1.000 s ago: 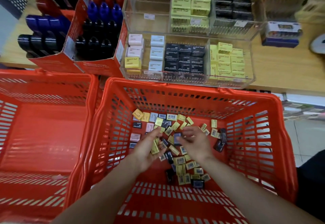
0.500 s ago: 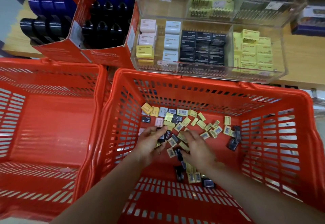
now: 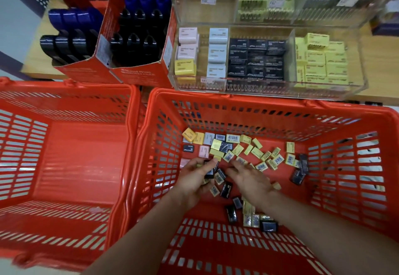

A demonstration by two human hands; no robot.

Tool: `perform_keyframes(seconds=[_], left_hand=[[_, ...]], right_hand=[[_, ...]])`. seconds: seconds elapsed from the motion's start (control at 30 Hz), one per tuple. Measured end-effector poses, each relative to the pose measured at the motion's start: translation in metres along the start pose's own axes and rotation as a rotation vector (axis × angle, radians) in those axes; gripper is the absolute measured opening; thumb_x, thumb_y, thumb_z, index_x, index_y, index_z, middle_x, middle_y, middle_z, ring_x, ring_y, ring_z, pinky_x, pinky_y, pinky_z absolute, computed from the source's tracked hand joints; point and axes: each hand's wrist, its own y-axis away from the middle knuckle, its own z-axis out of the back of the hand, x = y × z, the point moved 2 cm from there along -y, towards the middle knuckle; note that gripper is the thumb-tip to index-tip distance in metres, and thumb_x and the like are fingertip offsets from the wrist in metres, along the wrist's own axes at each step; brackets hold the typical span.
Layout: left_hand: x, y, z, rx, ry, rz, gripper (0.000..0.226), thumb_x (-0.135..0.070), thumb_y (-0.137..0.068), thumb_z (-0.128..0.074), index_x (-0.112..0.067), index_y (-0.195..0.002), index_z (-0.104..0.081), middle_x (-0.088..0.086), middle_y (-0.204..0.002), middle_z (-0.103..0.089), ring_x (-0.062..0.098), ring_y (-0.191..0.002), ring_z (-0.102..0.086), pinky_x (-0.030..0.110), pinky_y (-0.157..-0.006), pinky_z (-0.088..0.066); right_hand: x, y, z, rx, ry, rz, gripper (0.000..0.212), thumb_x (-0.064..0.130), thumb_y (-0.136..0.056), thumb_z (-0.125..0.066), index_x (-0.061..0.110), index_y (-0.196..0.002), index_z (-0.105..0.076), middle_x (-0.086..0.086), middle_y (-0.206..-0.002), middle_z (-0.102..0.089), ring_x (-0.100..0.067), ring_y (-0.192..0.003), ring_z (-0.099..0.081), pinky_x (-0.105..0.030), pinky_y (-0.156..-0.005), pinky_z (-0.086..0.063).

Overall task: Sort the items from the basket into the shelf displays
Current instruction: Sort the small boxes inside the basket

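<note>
Small boxes (image 3: 235, 151) lie just beyond the fingers; since a moment ago the left hand (image 3: 194, 179) has gathered black ones, while right hand (image 3: 250, 179) fingers spread, reaching.

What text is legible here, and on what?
Nothing reads with certainty.
Price tags on the clear display: digits blurred.
Black boxes in the display: white print, too small.
Barcode labels on items in the basket: unreadable.
Red carton front: print blurred.

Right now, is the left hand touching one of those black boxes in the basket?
Touching. The head view shows the left hand pinching a black box between thumb and fingers.
</note>
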Motion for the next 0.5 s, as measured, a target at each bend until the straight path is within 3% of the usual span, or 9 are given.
perform_keyframes(seconds=[0.07, 0.1, 0.17, 0.23, 0.3, 0.4, 0.5], left_hand=[[-0.005, 0.005, -0.003, 0.007, 0.023, -0.005, 0.033, -0.033, -0.058, -0.089, -0.019, -0.079, -0.068, -0.004, -0.078, -0.070, 0.011, -0.079, -0.067, 0.026, -0.065, -0.055], [-0.010, 0.009, -0.005, 0.020, 0.044, 0.007, 0.035, -0.031, -0.058, -0.090, -0.018, -0.080, -0.066, -0.002, -0.083, -0.069, 0.014, -0.084, -0.063, 0.026, -0.065, -0.055], [-0.024, 0.023, -0.011, 0.088, 0.065, 0.072, 0.033, -0.029, -0.059, -0.090, -0.016, -0.078, -0.066, 0.001, -0.084, -0.072, 0.019, -0.087, -0.059, 0.026, -0.062, -0.054], [-0.041, 0.044, -0.019, 0.176, 0.075, 0.121, 0.028, -0.023, -0.063, -0.090, -0.012, -0.079, -0.070, 0.006, -0.079, -0.075, 0.021, -0.083, -0.062, 0.029, -0.062, -0.056], [-0.058, 0.070, -0.029, 0.241, 0.095, 0.098, 0.025, -0.017, -0.062, -0.090, -0.009, -0.077, -0.072, 0.011, -0.082, -0.071, 0.023, -0.075, -0.069, 0.034, -0.066, -0.059], [-0.085, 0.119, -0.046, 0.304, 0.011, -0.023, 0.015, -0.019, -0.067, -0.086, -0.014, -0.072, -0.072, 0.013, -0.099, -0.065, 0.024, -0.075, -0.073, 0.032, -0.066, -0.059], [-0.110, 0.175, -0.065, 0.355, -0.174, -0.161, 0.011, -0.022, -0.074, -0.082, -0.019, -0.083, -0.075, 0.009, -0.112, -0.061, 0.017, -0.076, -0.073, 0.025, -0.064, -0.057]], right_hand=[[-0.002, 0.003, 0.013, -0.072, -0.239, -0.058, 0.059, -0.005, -0.085, -0.061, 0.025, -0.135, -0.046, 0.000, -0.144, -0.040, -0.022, -0.119, -0.055, -0.019, -0.088, -0.051], [-0.003, 0.005, 0.025, -0.135, -0.429, -0.139, 0.051, -0.001, -0.086, -0.064, 0.027, -0.127, -0.051, 0.003, -0.134, -0.048, -0.016, -0.110, -0.059, -0.008, -0.080, -0.047], [-0.005, 0.014, 0.056, -0.184, -0.901, -0.375, 0.042, 0.007, -0.085, -0.071, 0.030, -0.117, -0.057, 0.007, -0.118, -0.058, -0.007, -0.089, -0.062, -0.003, -0.061, -0.043], [0.001, 0.035, 0.086, -0.046, -1.530, -0.557, 0.043, 0.008, -0.082, -0.075, 0.025, -0.119, -0.062, 0.002, -0.116, -0.065, -0.009, -0.084, -0.068, -0.015, -0.059, -0.052], [0.011, 0.065, 0.116, 0.090, -1.936, -0.517, 0.043, 0.005, -0.081, -0.073, 0.020, -0.121, -0.065, -0.007, -0.114, -0.066, -0.018, -0.088, -0.066, -0.031, -0.067, -0.057], [0.021, 0.108, 0.162, 0.215, -2.100, -0.256, 0.033, 0.008, -0.081, -0.067, 0.014, -0.113, -0.069, -0.010, -0.094, -0.066, -0.018, -0.072, -0.059, -0.032, -0.066, -0.055], [0.030, 0.140, 0.214, 0.174, -1.882, -0.155, 0.034, 0.006, -0.091, -0.063, 0.013, -0.125, -0.061, -0.007, -0.089, -0.066, -0.014, -0.069, -0.057, -0.025, -0.062, -0.053]])
